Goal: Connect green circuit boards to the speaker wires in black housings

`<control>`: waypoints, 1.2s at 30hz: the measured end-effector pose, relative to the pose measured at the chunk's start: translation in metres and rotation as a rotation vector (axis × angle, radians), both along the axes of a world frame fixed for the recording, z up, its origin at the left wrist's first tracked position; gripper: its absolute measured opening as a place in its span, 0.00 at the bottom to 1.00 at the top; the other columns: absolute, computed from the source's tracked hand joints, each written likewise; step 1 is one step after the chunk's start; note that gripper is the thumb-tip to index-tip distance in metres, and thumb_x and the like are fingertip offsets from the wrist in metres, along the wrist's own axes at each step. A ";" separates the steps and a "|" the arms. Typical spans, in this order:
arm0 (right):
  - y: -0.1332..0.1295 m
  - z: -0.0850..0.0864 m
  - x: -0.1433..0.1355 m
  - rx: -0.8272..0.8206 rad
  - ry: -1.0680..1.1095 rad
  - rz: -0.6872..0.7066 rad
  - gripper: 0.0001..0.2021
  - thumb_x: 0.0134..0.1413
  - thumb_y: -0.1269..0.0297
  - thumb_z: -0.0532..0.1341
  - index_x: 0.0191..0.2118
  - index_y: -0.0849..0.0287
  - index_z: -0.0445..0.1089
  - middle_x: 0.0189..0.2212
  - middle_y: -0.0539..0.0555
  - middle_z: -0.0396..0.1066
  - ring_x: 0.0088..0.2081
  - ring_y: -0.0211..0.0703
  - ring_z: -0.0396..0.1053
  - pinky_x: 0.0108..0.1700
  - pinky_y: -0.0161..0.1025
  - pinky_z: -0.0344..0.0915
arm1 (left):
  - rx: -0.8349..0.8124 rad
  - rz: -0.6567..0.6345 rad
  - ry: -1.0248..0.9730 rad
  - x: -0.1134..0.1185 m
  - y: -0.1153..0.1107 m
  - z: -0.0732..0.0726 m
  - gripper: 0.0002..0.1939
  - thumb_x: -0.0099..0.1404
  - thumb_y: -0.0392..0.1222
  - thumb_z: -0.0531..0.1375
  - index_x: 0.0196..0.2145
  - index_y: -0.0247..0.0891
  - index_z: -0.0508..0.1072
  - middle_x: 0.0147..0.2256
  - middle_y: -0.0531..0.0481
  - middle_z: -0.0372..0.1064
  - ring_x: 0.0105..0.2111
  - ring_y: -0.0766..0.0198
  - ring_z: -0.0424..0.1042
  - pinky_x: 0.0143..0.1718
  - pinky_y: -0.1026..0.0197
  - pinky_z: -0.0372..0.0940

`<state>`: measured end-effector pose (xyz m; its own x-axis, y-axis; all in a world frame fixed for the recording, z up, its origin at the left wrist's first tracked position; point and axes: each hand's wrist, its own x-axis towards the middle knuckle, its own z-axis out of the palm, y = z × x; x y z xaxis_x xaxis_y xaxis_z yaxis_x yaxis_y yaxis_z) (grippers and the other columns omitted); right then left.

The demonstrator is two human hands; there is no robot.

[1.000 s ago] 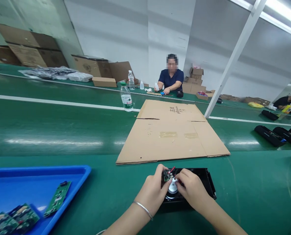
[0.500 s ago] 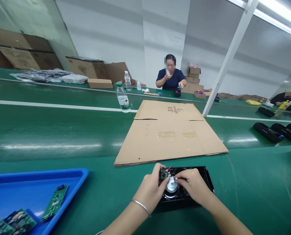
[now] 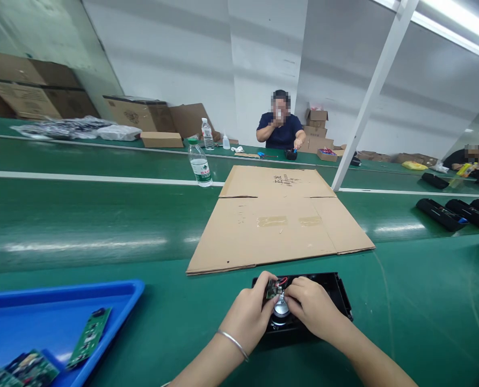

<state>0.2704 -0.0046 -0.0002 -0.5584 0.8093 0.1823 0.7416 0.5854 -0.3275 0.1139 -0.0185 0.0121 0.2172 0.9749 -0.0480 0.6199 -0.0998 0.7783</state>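
Green board (image 3: 270,291) between hands (image 3: 248,310), edges unclear

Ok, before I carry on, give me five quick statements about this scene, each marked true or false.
1. The left hand holds a small circuit board over the black housing. True.

2. The right hand is inside the blue tray. False: the right hand is over the black housing, beside the circuit board.

3. The silver bangle is on the left wrist. True.

4. The green-capped water bottle lies on its side. False: the green-capped water bottle stands upright.

5. The flattened cardboard is beyond the black housing, as seen from the person. True.
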 end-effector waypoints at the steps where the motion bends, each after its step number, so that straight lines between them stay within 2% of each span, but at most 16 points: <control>1: 0.000 -0.001 0.000 0.019 -0.012 0.003 0.06 0.53 0.74 0.54 0.27 0.61 0.66 0.27 0.51 0.66 0.31 0.37 0.61 0.31 0.32 0.57 | 0.008 -0.005 0.020 0.000 0.000 0.000 0.09 0.58 0.35 0.48 0.38 0.40 0.59 0.18 0.56 0.63 0.21 0.61 0.68 0.23 0.65 0.56; 4: 0.000 -0.003 -0.002 0.060 -0.005 -0.009 0.06 0.52 0.75 0.54 0.27 0.61 0.65 0.26 0.50 0.65 0.29 0.36 0.61 0.30 0.32 0.56 | 0.039 -0.041 0.053 -0.001 0.001 0.002 0.09 0.58 0.35 0.47 0.38 0.40 0.60 0.18 0.56 0.63 0.21 0.61 0.67 0.24 0.65 0.55; 10: -0.002 -0.008 -0.005 0.039 0.058 -0.068 0.08 0.53 0.75 0.52 0.25 0.61 0.63 0.24 0.49 0.64 0.29 0.36 0.61 0.29 0.31 0.55 | 0.090 -0.090 0.035 -0.002 0.001 0.002 0.08 0.58 0.34 0.47 0.36 0.41 0.60 0.20 0.55 0.64 0.21 0.62 0.65 0.24 0.65 0.55; 15: -0.005 -0.017 -0.007 0.185 0.137 -0.085 0.11 0.54 0.73 0.49 0.24 0.61 0.62 0.23 0.51 0.63 0.27 0.37 0.60 0.29 0.33 0.55 | 0.033 -0.048 -0.117 -0.001 0.003 -0.001 0.08 0.57 0.34 0.47 0.36 0.41 0.59 0.22 0.54 0.67 0.21 0.63 0.66 0.24 0.65 0.58; 18: -0.005 -0.020 -0.007 0.228 0.186 -0.076 0.12 0.55 0.73 0.46 0.26 0.61 0.63 0.23 0.52 0.63 0.26 0.38 0.60 0.28 0.34 0.55 | 0.015 -0.061 -0.132 -0.001 0.003 -0.002 0.09 0.57 0.34 0.47 0.37 0.41 0.58 0.23 0.53 0.68 0.21 0.63 0.68 0.24 0.64 0.60; 21: -0.006 -0.021 -0.007 0.274 0.177 -0.062 0.14 0.57 0.72 0.45 0.25 0.60 0.63 0.22 0.52 0.63 0.25 0.38 0.60 0.28 0.34 0.55 | 0.015 -0.062 -0.130 0.000 0.003 -0.002 0.09 0.57 0.33 0.46 0.36 0.41 0.59 0.22 0.53 0.67 0.21 0.63 0.68 0.25 0.64 0.61; 26: -0.009 -0.028 -0.011 0.384 0.144 -0.112 0.17 0.58 0.70 0.43 0.23 0.60 0.61 0.19 0.52 0.61 0.23 0.38 0.58 0.25 0.35 0.51 | -0.037 -0.052 -0.303 0.003 0.003 -0.004 0.11 0.57 0.32 0.45 0.37 0.40 0.59 0.25 0.51 0.67 0.24 0.64 0.70 0.25 0.66 0.64; 32: -0.008 -0.023 -0.003 0.285 0.171 -0.074 0.18 0.61 0.67 0.42 0.24 0.60 0.63 0.20 0.52 0.64 0.24 0.37 0.61 0.26 0.34 0.53 | 0.018 -0.089 -0.241 0.003 0.004 -0.003 0.12 0.56 0.30 0.45 0.36 0.40 0.61 0.22 0.54 0.66 0.21 0.66 0.67 0.26 0.66 0.63; 36: -0.009 -0.022 0.000 0.335 0.150 -0.103 0.20 0.62 0.64 0.42 0.23 0.60 0.63 0.19 0.51 0.64 0.22 0.37 0.61 0.25 0.34 0.53 | 0.052 -0.129 -0.231 0.003 0.004 -0.002 0.12 0.56 0.30 0.45 0.35 0.40 0.61 0.21 0.55 0.64 0.21 0.66 0.66 0.25 0.67 0.62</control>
<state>0.2700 -0.0135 -0.0220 -0.4243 0.7413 0.5201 0.7606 0.6034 -0.2395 0.1166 -0.0141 0.0097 0.3389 0.9384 0.0666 0.4057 -0.2097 0.8896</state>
